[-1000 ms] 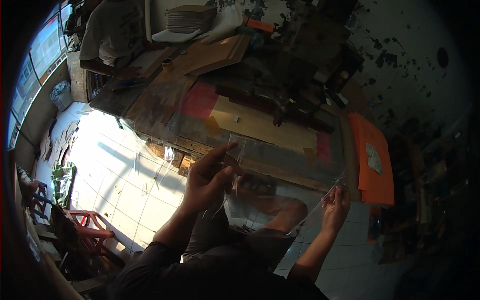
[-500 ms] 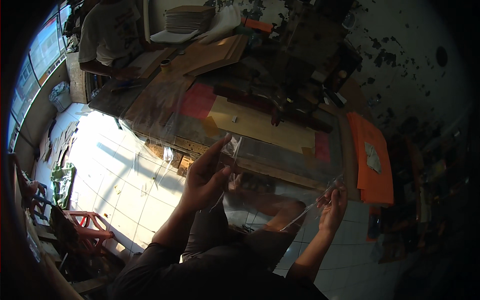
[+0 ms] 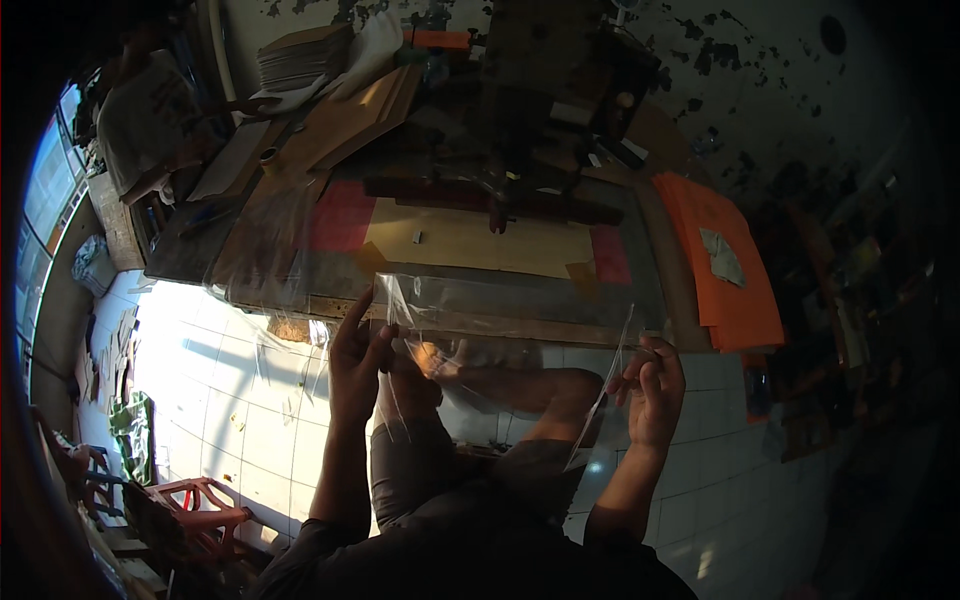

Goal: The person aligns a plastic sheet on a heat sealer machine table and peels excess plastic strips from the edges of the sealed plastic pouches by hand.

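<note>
I hold up a clear plastic sheet over my lap, at the near edge of the worktable. My left hand pinches its left edge between thumb and fingers, where the plastic catches bright light. My right hand has its fingers curled at the right edge, which shows as a thin bright line. My bare legs show through the sheet. Just beyond it on the table lies a long beige panel with a red patch at its left end. A dark bar runs along its far side.
Orange sheets with a pale scrap on top lie at the table's right. More loose clear plastic hangs over the left edge. Cardboard pieces and a paper stack are at the back left, near another person. A red stool stands lower left.
My view has turned, so the table appears shifted left. The sheet is held more level and spread between both hands. The other person's arm has reached out toward the paper stack.
</note>
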The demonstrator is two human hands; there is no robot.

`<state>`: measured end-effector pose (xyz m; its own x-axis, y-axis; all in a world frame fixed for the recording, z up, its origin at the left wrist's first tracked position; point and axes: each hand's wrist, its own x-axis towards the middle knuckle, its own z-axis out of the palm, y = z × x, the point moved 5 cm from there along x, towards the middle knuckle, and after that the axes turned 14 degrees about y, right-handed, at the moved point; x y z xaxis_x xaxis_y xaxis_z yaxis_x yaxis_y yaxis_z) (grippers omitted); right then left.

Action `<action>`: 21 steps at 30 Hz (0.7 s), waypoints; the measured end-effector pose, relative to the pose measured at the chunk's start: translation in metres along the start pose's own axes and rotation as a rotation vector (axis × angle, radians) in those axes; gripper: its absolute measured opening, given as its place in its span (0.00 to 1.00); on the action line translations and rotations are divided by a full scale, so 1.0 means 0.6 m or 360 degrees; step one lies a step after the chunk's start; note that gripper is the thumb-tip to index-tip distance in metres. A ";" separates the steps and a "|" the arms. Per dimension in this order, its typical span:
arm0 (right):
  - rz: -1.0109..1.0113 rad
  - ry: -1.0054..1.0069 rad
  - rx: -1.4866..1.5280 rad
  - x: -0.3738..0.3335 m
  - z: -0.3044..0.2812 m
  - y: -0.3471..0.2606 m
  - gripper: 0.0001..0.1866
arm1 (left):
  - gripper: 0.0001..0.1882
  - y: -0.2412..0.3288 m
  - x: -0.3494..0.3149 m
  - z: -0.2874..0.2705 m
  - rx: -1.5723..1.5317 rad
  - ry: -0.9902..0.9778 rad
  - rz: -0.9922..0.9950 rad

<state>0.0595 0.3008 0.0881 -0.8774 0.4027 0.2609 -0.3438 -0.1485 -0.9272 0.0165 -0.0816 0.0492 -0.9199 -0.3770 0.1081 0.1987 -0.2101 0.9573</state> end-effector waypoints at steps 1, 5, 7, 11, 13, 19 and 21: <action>0.0001 0.0011 -0.0003 -0.004 0.001 -0.005 0.26 | 0.31 -0.007 -0.003 -0.002 0.0001 0.0055 -0.0016; 0.0038 -0.0015 0.0024 -0.010 0.011 -0.013 0.27 | 0.30 -0.042 -0.012 -0.009 -0.0002 0.0009 -0.0110; 0.0046 -0.0013 0.0030 -0.012 0.011 -0.012 0.26 | 0.28 -0.051 -0.020 -0.011 -0.0034 0.0069 -0.0180; 0.0091 -0.0017 0.0055 -0.014 0.008 -0.005 0.25 | 0.29 -0.065 -0.034 -0.023 0.0048 0.0031 -0.0092; 0.0032 0.0027 0.0034 -0.015 0.002 -0.006 0.25 | 0.30 -0.062 -0.040 -0.024 -0.0024 -0.0039 -0.0184; -0.0211 -0.0079 0.0127 -0.028 -0.008 -0.033 0.28 | 0.30 -0.090 -0.042 -0.037 0.0005 -0.0170 -0.0267; -0.0210 -0.0058 0.0116 -0.036 -0.010 -0.041 0.29 | 0.31 -0.081 -0.045 -0.025 -0.0002 -0.0143 -0.0268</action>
<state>0.0886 0.3011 0.1036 -0.8342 0.3900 0.3900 -0.4792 -0.1624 -0.8626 0.0369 -0.0748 -0.0043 -0.9667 -0.2543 -0.0300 0.0397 -0.2647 0.9635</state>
